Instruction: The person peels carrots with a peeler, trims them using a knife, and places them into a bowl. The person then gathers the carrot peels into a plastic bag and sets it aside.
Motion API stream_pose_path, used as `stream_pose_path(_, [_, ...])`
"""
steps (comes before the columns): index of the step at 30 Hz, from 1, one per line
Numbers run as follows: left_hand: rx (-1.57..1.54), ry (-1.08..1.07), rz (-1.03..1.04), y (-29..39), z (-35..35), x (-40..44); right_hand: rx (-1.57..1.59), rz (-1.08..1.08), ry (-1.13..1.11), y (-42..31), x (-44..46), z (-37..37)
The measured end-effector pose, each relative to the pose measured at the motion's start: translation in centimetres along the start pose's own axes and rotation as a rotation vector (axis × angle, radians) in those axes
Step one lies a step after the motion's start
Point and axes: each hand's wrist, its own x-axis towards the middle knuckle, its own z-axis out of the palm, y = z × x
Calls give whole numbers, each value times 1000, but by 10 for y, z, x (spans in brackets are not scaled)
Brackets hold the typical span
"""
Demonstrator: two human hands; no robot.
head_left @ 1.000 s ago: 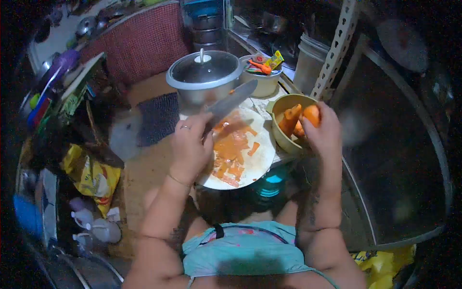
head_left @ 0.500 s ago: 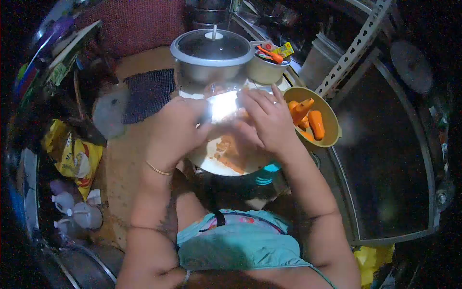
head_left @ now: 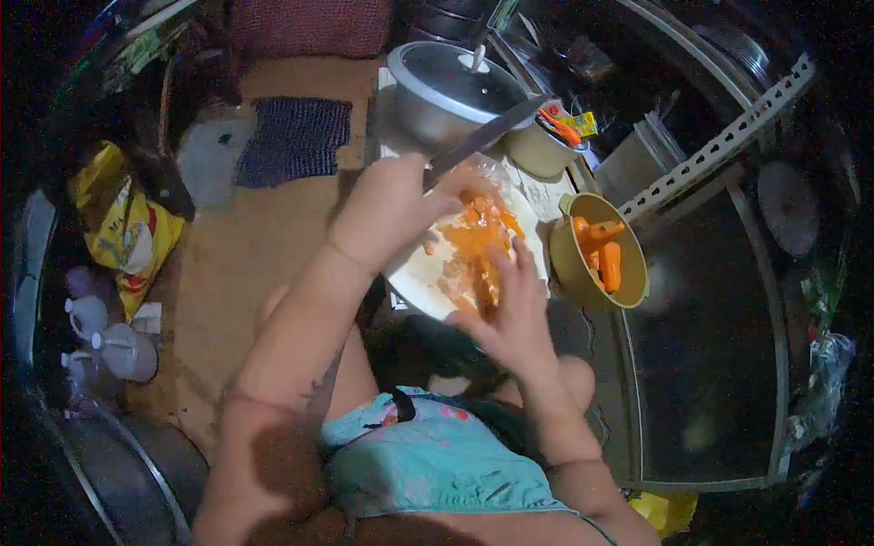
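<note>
While our left hand (head_left: 390, 211) is clenched around the hidden handle of a long knife with a broad grey metal blade (head_left: 484, 138), our right hand (head_left: 517, 318) is spread, fingers apart. We note the blade slanting away from us and to the right of the left fist, its tip in line with the pot ahead. Below both hands lies a round white plate (head_left: 417, 278), strewn with thin, wet-looking orange peelings (head_left: 473, 250). We record the right fingers over the near right part of this heap; whether they touch or pinch any peel, we cannot tell.

Just beyond the right hand, to its right, we observe a deep yellow-green round bowl (head_left: 566, 262) containing several smooth, tapering orange carrots (head_left: 612, 266), none in our grasp. Ahead of the left hand stands a wide silver-coloured metal pot (head_left: 428, 114) under a dark glass lid (head_left: 446, 73). Beside the pot, ahead of the right hand, we find a small cream round container (head_left: 537, 155) bearing a yellow packet (head_left: 579, 125). Left of the left hand, we log a dark, textured rectangular mat (head_left: 296, 141) and, farther left, a yellow printed bag (head_left: 137, 227).
</note>
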Motion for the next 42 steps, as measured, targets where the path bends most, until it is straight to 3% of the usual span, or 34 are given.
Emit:
stream_pose_path(2, [62,32,34,0,13,4,-235,79,-253,-21,1,1])
stream_pose_path(5, [43,32,24,-5,31,12,-52,106,-168,-12,22,10])
stream_pose_path(8, [71,41,50,-2,36,17,-113,180,-297,-11,47,12])
stream_pose_path(9, [81,41,48,-1,35,17,-133,107,-139,-9,49,16])
stream_pose_path(12, [118,130,88,-5,37,19,-18,62,-81,11,67,20])
stream_pose_path(13, [95,151,109,-6,36,19,-79,-10,109,14,68,24])
stream_pose_path(16, [-9,193,168,-9,34,20,23,75,99,35,74,28])
stream_pose_path(20, [-101,137,176,-11,42,26,75,-100,275,56,74,33])
stream_pose_path(23, [-100,92,136,-6,42,24,550,301,59,59,84,21])
stream_pose_path(27, [-296,-15,8,14,33,16,808,292,-103,58,102,2])
stream_pose_path(30, [-299,49,75,10,50,18,832,308,-160,65,122,20])
stream_pose_path(33, [-405,67,116,21,48,11,1221,471,-81,55,143,22])
stream_pose_path(36, [-394,33,-104,35,36,14,1182,414,-35,56,159,35])
stream_pose_path(39, [-690,-11,-284,45,22,26,955,365,-3,43,159,15])
stream_pose_path(42, [-796,104,-173,47,21,45,829,143,91,45,167,-6])
